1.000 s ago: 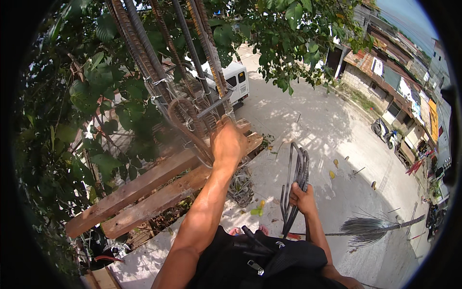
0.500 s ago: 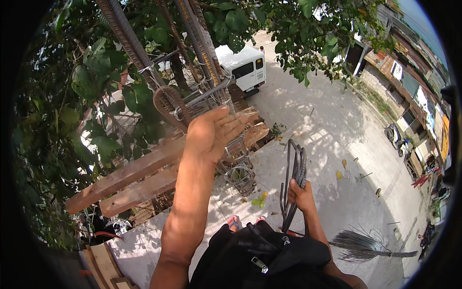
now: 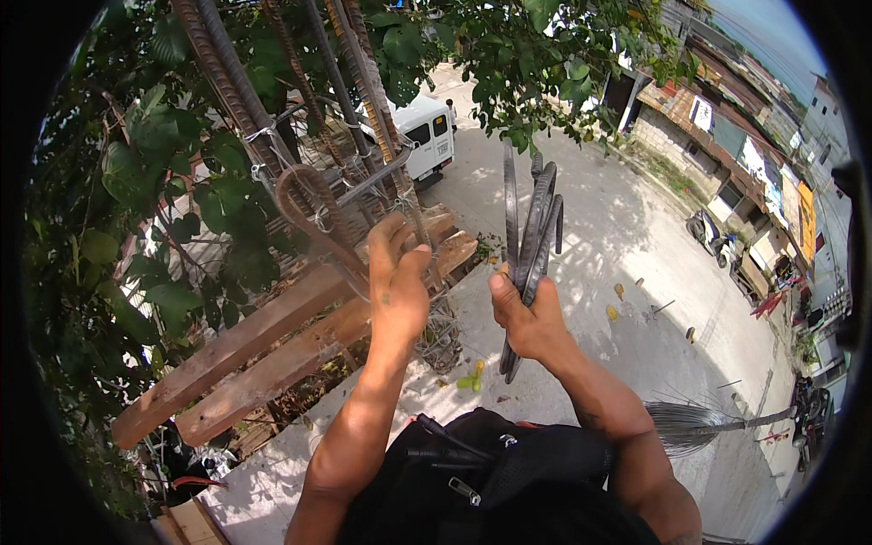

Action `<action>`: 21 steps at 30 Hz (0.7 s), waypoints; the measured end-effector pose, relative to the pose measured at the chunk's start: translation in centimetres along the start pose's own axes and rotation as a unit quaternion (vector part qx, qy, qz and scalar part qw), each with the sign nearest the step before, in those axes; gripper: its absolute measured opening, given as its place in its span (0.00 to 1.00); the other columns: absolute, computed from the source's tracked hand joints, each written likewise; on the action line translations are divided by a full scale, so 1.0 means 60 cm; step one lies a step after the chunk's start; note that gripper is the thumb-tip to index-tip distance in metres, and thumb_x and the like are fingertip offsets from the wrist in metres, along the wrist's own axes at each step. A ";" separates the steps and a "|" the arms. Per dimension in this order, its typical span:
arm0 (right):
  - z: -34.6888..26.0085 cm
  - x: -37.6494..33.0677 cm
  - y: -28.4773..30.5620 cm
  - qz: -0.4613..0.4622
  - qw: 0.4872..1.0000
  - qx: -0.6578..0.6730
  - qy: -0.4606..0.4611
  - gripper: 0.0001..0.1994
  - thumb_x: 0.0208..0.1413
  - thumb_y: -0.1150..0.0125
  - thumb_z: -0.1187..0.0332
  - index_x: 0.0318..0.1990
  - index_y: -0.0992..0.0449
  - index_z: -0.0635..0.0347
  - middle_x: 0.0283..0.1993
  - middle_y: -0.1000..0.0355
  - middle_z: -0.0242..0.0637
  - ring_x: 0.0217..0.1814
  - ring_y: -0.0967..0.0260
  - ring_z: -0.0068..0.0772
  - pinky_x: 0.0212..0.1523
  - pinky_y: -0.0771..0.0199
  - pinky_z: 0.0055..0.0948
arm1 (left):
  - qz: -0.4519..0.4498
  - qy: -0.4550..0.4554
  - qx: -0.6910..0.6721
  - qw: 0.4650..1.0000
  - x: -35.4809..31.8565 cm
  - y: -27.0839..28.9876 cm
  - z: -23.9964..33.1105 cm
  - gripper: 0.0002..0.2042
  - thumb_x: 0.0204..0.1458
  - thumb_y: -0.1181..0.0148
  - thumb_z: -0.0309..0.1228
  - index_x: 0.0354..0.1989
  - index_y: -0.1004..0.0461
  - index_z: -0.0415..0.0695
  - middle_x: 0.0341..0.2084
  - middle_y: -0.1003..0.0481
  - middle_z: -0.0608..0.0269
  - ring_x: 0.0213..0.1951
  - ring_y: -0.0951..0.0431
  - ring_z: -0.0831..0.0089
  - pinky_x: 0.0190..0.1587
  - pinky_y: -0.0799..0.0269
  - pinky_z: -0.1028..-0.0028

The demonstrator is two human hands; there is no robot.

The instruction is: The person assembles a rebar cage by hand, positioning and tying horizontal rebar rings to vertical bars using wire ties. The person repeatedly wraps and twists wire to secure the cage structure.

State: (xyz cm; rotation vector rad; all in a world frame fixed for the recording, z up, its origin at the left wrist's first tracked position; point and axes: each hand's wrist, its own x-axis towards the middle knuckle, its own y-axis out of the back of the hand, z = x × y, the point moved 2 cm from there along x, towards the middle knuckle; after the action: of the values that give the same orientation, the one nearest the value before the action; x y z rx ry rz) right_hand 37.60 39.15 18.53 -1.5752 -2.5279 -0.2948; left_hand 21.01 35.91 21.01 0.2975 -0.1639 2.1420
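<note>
High above the street, beside a rebar column cage (image 3: 300, 154) hemmed in by leaves. Left hand (image 3: 398, 282) up against the cage, fingers curled round a bar or a stirrup where the wire ties sit; exactly what it pinches I cannot tell, the palm hides it. Right hand (image 3: 530, 318) closed fast around a bundle of bent steel stirrups (image 3: 531, 232), held upright just beside the left hand, apart from the cage. Two timber planks (image 3: 272, 350) run under the cage. Below: a white van (image 3: 427, 132), a broom (image 3: 699, 422) on the concrete, a parked motorbike (image 3: 707, 232). A black bag (image 3: 490, 472) sits at the person's waist.

Step in hand, as I judge it: stirrups being fitted to the cage, left hand steadying or feeling for the spot. Next move would call for one loop to be parted from the bundle and brought across to the bars, without loosening the rest.

Against half a second ago: the bundle has come up from hanging low to chest level, nearer the cage; the left hand has turned and closed on the steel.
</note>
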 end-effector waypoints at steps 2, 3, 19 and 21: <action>-0.020 0.022 -0.030 -0.015 0.986 -0.141 0.086 0.12 0.60 0.47 0.63 0.31 0.30 0.64 0.18 0.34 0.37 0.17 0.37 0.26 0.20 0.39 0.29 | -0.004 -0.025 -0.023 0.999 0.001 0.014 0.012 0.25 0.51 0.53 0.26 0.59 0.45 0.33 0.56 0.41 0.40 0.59 0.39 0.55 0.60 0.43 0.63; -0.022 0.036 -0.046 -0.007 0.983 -0.159 0.094 0.12 0.60 0.47 0.63 0.34 0.29 0.65 0.19 0.33 0.40 0.18 0.35 0.30 0.21 0.37 0.31 | -0.011 -0.040 -0.038 0.998 -0.002 0.019 0.020 0.25 0.51 0.53 0.26 0.59 0.45 0.33 0.56 0.42 0.39 0.59 0.39 0.55 0.60 0.43 0.63; -0.012 0.105 -0.082 0.077 0.980 -0.122 0.135 0.11 0.54 0.44 0.68 0.36 0.27 0.70 0.25 0.27 0.54 0.29 0.27 0.57 0.31 0.29 0.43 | -0.021 -0.151 0.148 0.977 0.022 0.005 0.034 0.23 0.51 0.38 0.33 0.51 0.37 0.33 0.45 0.32 0.50 0.46 0.28 0.65 0.45 0.29 0.68; 0.002 0.106 -0.080 0.062 0.983 -0.119 0.123 0.11 0.54 0.44 0.68 0.39 0.28 0.70 0.27 0.27 0.57 0.31 0.28 0.60 0.31 0.29 0.46 | -0.033 -0.114 0.094 0.989 0.027 0.003 0.029 0.18 0.54 0.42 0.32 0.49 0.35 0.34 0.41 0.29 0.52 0.43 0.27 0.66 0.43 0.29 0.69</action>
State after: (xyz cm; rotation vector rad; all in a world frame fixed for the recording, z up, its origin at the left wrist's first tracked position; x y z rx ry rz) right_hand 30.51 42.66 19.48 -1.6514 -2.2629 -0.7515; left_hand 20.28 36.70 23.12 0.6499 -0.0814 2.0579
